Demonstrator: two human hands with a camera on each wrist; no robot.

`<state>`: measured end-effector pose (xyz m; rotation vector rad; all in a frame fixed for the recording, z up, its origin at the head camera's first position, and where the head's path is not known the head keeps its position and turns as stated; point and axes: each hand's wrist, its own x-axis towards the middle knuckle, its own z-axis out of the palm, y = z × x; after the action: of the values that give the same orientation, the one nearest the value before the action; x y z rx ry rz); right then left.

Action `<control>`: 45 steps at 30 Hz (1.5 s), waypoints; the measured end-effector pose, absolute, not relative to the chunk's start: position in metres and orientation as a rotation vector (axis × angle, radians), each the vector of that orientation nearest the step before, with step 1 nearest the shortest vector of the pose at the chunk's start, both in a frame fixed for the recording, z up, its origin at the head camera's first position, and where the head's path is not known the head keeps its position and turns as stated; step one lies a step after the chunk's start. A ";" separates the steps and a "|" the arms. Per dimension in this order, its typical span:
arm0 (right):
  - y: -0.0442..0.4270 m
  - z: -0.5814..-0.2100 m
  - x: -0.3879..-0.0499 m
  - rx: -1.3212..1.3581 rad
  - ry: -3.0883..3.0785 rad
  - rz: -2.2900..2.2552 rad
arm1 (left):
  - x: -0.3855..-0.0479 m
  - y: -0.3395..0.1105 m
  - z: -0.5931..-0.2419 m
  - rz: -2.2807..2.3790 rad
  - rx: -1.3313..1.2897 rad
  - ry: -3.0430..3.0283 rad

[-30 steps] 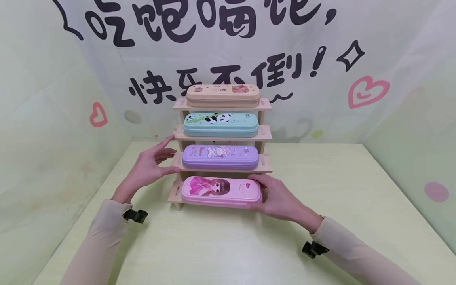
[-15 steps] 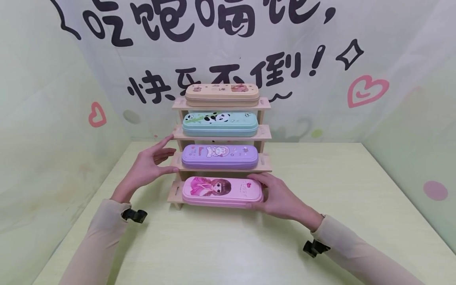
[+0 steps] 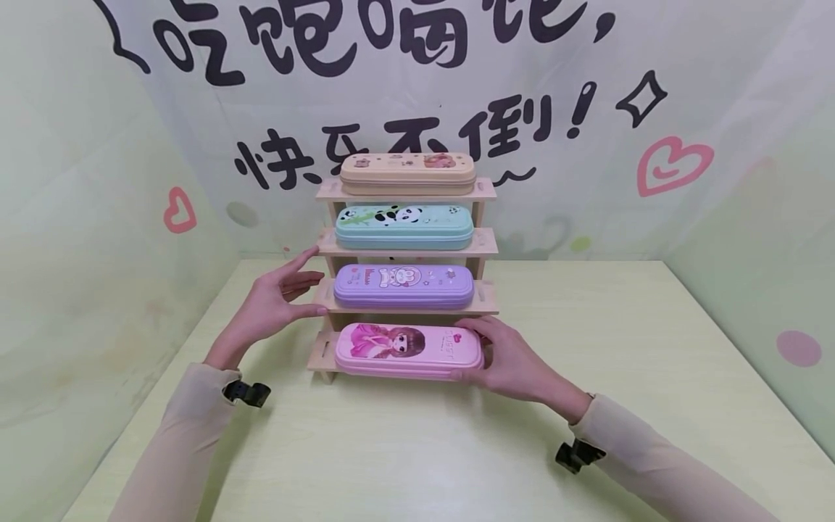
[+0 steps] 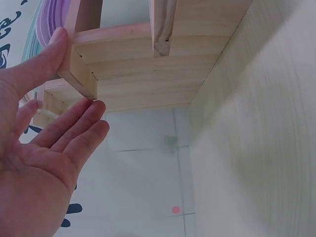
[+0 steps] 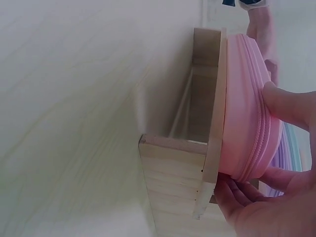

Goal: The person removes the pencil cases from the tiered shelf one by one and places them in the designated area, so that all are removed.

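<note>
A pink pencil case [image 3: 407, 352] with a doll-like picture lies on the lowest board of a stepped wooden rack [image 3: 320, 353]. My right hand [image 3: 515, 362] grips its right end, thumb on the front side and fingers behind, as the right wrist view also shows. At the rack's left side, my left hand [image 3: 264, 308] holds a board's end between thumb and fingers; the left wrist view shows the thumb [image 4: 47, 57] against the wood. The higher boards carry a purple pencil case [image 3: 404, 287], a mint panda pencil case [image 3: 404, 228] and a beige pencil case [image 3: 408, 175].
The rack stands on a pale green table [image 3: 404, 449]. Behind it hangs a white backdrop [image 3: 567, 196] with large black lettering and pink hearts. Light fabric walls close in the left and right sides. A black camera sits on each wrist.
The pink pencil case has slid very slightly to the right along its board, with my right hand still on it. My left hand stays in place on the rack.
</note>
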<state>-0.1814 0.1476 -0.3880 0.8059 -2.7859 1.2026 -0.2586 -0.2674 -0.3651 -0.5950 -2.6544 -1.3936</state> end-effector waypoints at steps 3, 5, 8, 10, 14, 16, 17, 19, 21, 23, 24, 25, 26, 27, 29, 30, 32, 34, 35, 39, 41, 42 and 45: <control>0.149 -0.389 -0.180 0.799 -2.780 1.230 | -0.258 -0.267 -0.365 -1.398 -0.592 -2.658; 0.151 -0.390 -0.180 0.791 -2.780 1.265 | -0.258 -0.267 -0.365 -1.399 -0.595 -2.659; 0.153 -0.390 -0.179 0.777 -2.775 1.302 | -0.258 -0.267 -0.365 -1.401 -0.597 -2.657; 0.155 -0.390 -0.178 0.770 -2.768 1.313 | -0.259 -0.267 -0.365 -1.404 -0.598 -2.655; 0.161 -0.389 -0.177 0.772 -2.750 1.303 | -0.259 -0.267 -0.364 -1.419 -0.596 -2.654; 0.165 -0.388 -0.176 0.776 -2.744 1.298 | -0.259 -0.267 -0.364 -1.422 -0.588 -2.658; 0.167 -0.388 -0.175 0.777 -2.741 1.296 | -0.259 -0.267 -0.364 -1.423 -0.584 -2.661; 0.172 -0.387 -0.174 0.783 -2.736 1.287 | -0.259 -0.267 -0.364 -1.421 -0.580 -2.663; 0.177 -0.386 -0.172 0.783 -2.731 1.282 | -0.259 -0.267 -0.364 -1.428 -0.583 -2.658; 0.183 -0.384 -0.170 0.784 -2.725 1.276 | -0.259 -0.267 -0.364 -1.440 -0.592 -2.648; 0.186 -0.383 -0.169 0.784 -2.721 1.272 | -0.259 -0.267 -0.364 -1.444 -0.598 -2.643; 0.189 -0.383 -0.168 0.783 -2.719 1.273 | -0.259 -0.267 -0.364 -1.448 -0.602 -2.638; 0.191 -0.382 -0.167 0.780 -2.718 1.274 | -0.259 -0.267 -0.364 -1.453 -0.605 -2.633; 0.194 -0.381 -0.166 0.779 -2.715 1.276 | -0.259 -0.267 -0.364 -1.454 -0.607 -2.630; 0.201 -0.381 -0.165 0.771 -2.714 1.288 | -0.259 -0.267 -0.364 -1.456 -0.610 -2.627; 0.204 -0.380 -0.164 0.767 -2.714 1.292 | -0.259 -0.266 -0.364 -1.456 -0.612 -2.626; 0.210 -0.380 -0.163 0.757 -2.716 1.306 | -0.258 -0.266 -0.364 -1.458 -0.608 -2.627; 0.217 -0.379 -0.162 0.746 -2.716 1.318 | -0.258 -0.266 -0.364 -1.458 -0.606 -2.629; 0.221 -0.379 -0.161 0.742 -2.714 1.326 | -0.258 -0.266 -0.364 -1.460 -0.604 -2.630; 0.235 -0.377 -0.158 0.733 -2.700 1.355 | -0.258 -0.266 -0.364 -1.466 -0.604 -2.625; 0.243 -0.377 -0.156 0.736 -2.691 1.362 | -0.258 -0.266 -0.364 -1.467 -0.605 -2.622; 0.247 -0.377 -0.155 0.741 -2.684 1.359 | -0.258 -0.266 -0.364 -1.468 -0.605 -2.621; 0.258 -0.376 -0.152 0.763 -2.668 1.343 | -0.258 -0.266 -0.365 -1.472 -0.604 -2.620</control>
<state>-0.1522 0.2576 -0.3763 0.7629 -2.6684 1.3431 -0.2578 -0.2661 -0.3645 -0.6040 -2.6204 -1.4724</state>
